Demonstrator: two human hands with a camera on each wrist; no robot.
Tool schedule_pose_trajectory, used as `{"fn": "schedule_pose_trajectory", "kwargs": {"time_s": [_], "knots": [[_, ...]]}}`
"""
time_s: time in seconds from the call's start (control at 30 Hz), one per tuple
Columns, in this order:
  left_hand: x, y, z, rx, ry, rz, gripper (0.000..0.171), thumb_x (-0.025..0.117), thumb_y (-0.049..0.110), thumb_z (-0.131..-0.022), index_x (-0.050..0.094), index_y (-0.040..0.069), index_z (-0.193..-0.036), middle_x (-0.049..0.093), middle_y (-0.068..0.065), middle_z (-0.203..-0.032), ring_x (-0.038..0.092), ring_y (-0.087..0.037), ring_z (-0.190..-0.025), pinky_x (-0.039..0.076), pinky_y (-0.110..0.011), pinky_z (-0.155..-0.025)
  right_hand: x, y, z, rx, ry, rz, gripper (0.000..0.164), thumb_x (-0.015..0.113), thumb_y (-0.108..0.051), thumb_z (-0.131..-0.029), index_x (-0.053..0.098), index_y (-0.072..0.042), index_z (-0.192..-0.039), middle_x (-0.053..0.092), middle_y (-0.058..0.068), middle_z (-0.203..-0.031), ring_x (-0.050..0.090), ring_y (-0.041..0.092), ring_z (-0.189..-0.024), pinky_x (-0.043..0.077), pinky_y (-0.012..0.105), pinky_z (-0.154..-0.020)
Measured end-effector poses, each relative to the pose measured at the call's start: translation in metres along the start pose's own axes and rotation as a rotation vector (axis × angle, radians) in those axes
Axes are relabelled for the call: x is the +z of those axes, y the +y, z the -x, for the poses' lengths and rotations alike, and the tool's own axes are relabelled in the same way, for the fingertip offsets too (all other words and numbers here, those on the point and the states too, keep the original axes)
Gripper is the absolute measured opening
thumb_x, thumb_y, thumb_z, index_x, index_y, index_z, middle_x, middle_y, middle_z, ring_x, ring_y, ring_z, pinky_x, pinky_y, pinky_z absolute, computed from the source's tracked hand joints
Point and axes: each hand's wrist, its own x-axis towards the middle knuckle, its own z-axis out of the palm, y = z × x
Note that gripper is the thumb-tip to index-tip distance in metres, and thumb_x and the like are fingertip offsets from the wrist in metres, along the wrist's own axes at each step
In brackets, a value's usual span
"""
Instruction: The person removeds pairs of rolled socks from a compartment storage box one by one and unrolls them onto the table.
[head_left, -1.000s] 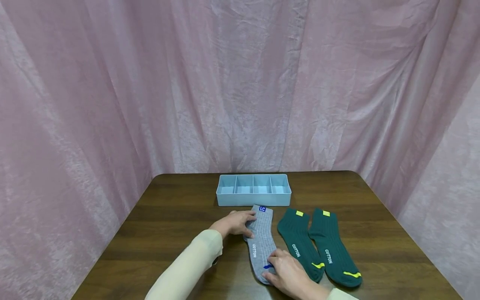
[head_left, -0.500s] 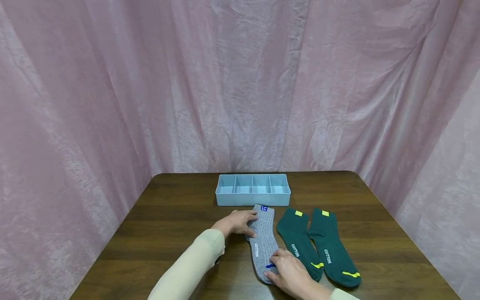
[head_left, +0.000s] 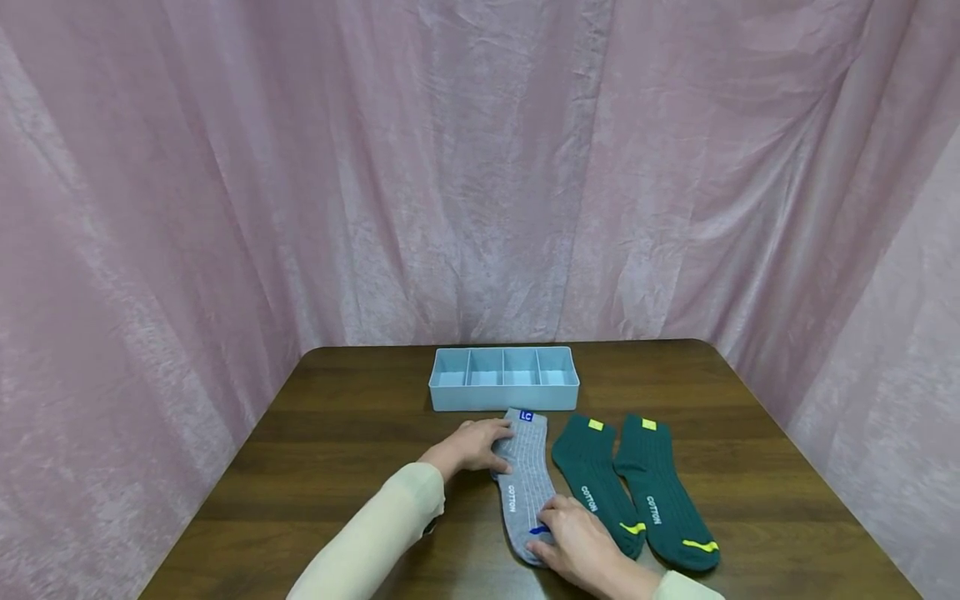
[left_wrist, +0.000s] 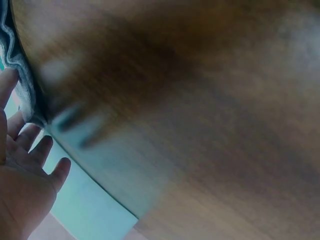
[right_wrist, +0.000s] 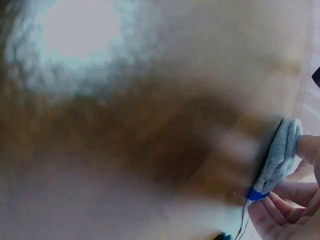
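Observation:
A light grey ribbed sock point(head_left: 527, 471) with a blue cuff label and a blue toe stripe lies lengthwise on the table, its cuff toward the box. A bit of a second grey layer peeks out at its left edge. My left hand point(head_left: 475, 444) rests at the cuff end with spread fingers touching the sock's left side; the left wrist view shows those fingers point(left_wrist: 41, 150) fairly straight. Down at the toe, my right hand point(head_left: 579, 540) pinches the sock between thumb and fingers. The right wrist view shows the grey toe point(right_wrist: 281, 155) between them.
Two dark green socks, one nearer point(head_left: 592, 467) and one farther right point(head_left: 663, 492), lie side by side to the right, with yellow labels and stripes. A light blue four-compartment box point(head_left: 504, 398) stands behind the grey sock. Pink curtains point(head_left: 480, 167) surround the brown table point(head_left: 300, 467).
The grey sock has shifted very slightly to the right under both hands, and its blue cuff label now reads more plainly. The green socks and the box stay where they were.

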Motion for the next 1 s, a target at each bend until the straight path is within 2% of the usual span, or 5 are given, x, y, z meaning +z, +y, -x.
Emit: {"fn": "schedule_pose_trajectory", "kwargs": {"time_s": [0.2, 0.47, 0.63, 0.87, 1.0], "knots": [[0.006, -0.003, 0.006, -0.004, 0.09, -0.007, 0.074, 0.077, 0.049, -0.083, 0.055, 0.012, -0.142, 0.046, -0.006, -0.151, 0.04, -0.023, -0.139, 0.033, -0.047, -0.109, -0.005, 0.002, 0.001, -0.008, -0.019, -0.061, 0.037, 0.077, -0.036, -0.085, 0.074, -0.003, -0.1, 0.063, 0.003, -0.096, 0.061, 0.019, -0.09, 0.053, 0.038, -0.074], [0.011, -0.003, 0.016, -0.085, 0.161, -0.013, 0.075, 0.075, 0.055, -0.082, 0.057, 0.01, -0.139, 0.052, -0.008, -0.145, 0.045, -0.025, -0.136, 0.035, -0.049, -0.106, -0.009, 0.002, 0.0, -0.025, -0.01, -0.096, 0.033, 0.077, -0.033, -0.085, 0.074, -0.003, -0.099, 0.063, 0.002, -0.095, 0.061, 0.016, -0.085, 0.052, 0.035, -0.07], [0.012, -0.007, 0.023, -0.072, 0.21, 0.002, 0.069, 0.075, 0.053, -0.083, 0.061, 0.008, -0.133, 0.057, -0.01, -0.138, 0.05, -0.026, -0.13, 0.039, -0.05, -0.102, -0.014, 0.007, -0.004, -0.009, 0.029, -0.112, 0.034, 0.078, -0.029, -0.085, 0.073, -0.001, -0.102, 0.064, 0.005, -0.099, 0.064, 0.022, -0.088, 0.053, 0.041, -0.073], [0.011, -0.013, 0.032, -0.08, 0.2, 0.068, 0.064, 0.073, 0.049, -0.087, 0.062, 0.006, -0.132, 0.057, -0.012, -0.139, 0.05, -0.028, -0.13, 0.037, -0.052, -0.105, -0.022, 0.022, -0.015, 0.053, 0.095, -0.112, 0.032, 0.076, -0.022, -0.087, 0.072, 0.001, -0.109, 0.067, 0.01, -0.106, 0.064, 0.028, -0.1, 0.053, 0.047, -0.081], [0.01, -0.012, 0.036, -0.065, 0.209, 0.068, 0.058, 0.072, 0.047, -0.088, 0.065, 0.006, -0.128, 0.058, -0.013, -0.137, 0.05, -0.03, -0.13, 0.038, -0.053, -0.103, -0.025, 0.034, -0.022, 0.099, 0.135, -0.103, 0.03, 0.078, -0.019, -0.086, 0.073, -0.001, -0.109, 0.067, 0.01, -0.108, 0.063, 0.03, -0.103, 0.052, 0.049, -0.084]]}}
